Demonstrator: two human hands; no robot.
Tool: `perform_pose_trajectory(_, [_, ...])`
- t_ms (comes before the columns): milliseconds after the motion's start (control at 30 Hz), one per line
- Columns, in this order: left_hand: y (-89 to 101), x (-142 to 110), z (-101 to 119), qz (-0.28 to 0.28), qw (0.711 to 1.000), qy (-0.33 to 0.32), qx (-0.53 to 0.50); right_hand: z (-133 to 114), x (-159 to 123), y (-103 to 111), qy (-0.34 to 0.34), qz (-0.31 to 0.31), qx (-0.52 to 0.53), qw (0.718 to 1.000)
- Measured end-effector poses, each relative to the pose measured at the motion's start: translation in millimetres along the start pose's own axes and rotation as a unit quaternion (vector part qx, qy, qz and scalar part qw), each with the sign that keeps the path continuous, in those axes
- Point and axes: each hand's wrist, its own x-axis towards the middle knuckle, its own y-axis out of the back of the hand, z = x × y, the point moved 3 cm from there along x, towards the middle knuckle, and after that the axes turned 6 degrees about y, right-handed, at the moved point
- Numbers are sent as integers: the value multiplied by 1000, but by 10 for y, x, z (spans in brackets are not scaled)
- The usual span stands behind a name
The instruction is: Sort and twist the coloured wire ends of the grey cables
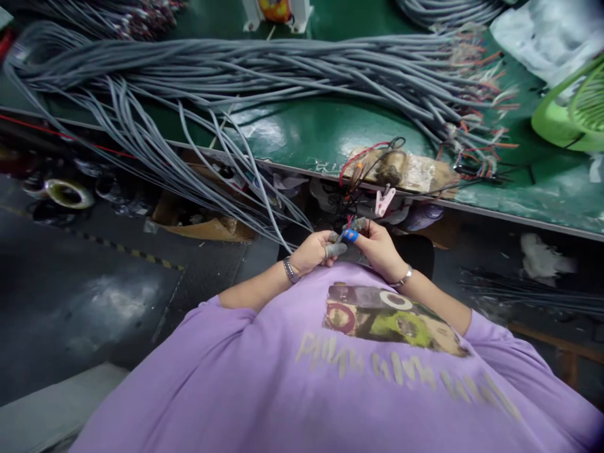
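Observation:
Close in front of the purple shirt, my left hand (315,251) is closed on a grey cable (267,200), its fingertips wrapped in grey covers. My right hand (380,249), with blue tape round the thumb, pinches at the cable's end, where thin red and dark wires (349,220) show. The two hands nearly touch each other. Fingers hide most of the cable end. Just beyond them, a pink clip (384,201) hangs at the table edge beside a taped block (401,168) with red and black leads.
A long bundle of grey cables (283,63) lies across the green table (292,135), with stripped ends at the right. A green fan (573,107) and a plastic bag (552,38) stand at the far right. Below the table are a cardboard box (202,228) and several coils (69,194).

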Motion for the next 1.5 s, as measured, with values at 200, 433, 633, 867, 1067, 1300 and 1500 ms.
perform_pose_trajectory(200, [61,26,-46,-18,994,-56,-89,85,41,-2,-165,-56,149,973])
perform_pose_trajectory(433, [90,-43,116,-16,979,-121,-161,266,66,57,-201,-22,43,978])
perform_pose_trajectory(633, [121,33,33,-5,986,-90,-137,86,71,123,95,3,-128,987])
perform_pose_trajectory(867, [65,72,-64,-54,995,-42,-70,-14,64,58,106,-64,-95,988])
perform_pose_trajectory(1067, [68,58,-47,-69,993,-45,-85,113,89,36,-87,-62,102,989])
perform_pose_trajectory(1300, [241,65,-15,-1,987,-134,-90,172,51,252,-117,-51,4,992])
perform_pose_trajectory(1500, [218,18,-2,40,988,-151,7,-105,-155,270,-42,-143,-52,987])
